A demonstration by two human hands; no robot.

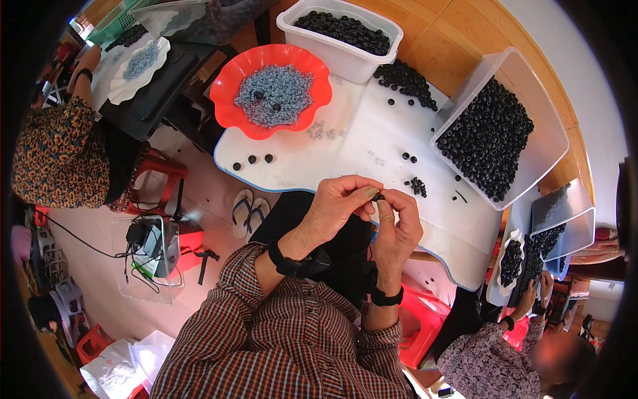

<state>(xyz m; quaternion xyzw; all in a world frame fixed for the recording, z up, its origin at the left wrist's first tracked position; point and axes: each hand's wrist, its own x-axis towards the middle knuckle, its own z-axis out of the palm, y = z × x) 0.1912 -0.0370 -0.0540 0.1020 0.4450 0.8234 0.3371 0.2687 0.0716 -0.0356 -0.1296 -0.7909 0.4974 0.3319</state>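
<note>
2 hands meet above the white table's (pixel 372 143) near edge, the left hand (pixel 335 206) and right hand (pixel 397 223) curled fingertip to fingertip, pinching 1 small black bead (pixel 377 196) between them, wrists bent upward from checked sleeves.

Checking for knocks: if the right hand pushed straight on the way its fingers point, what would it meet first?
The right hand points up and left at the small black bead pinched with the left hand, so it would likely meet that bead and those fingertips first; depth is uncertain.
</note>
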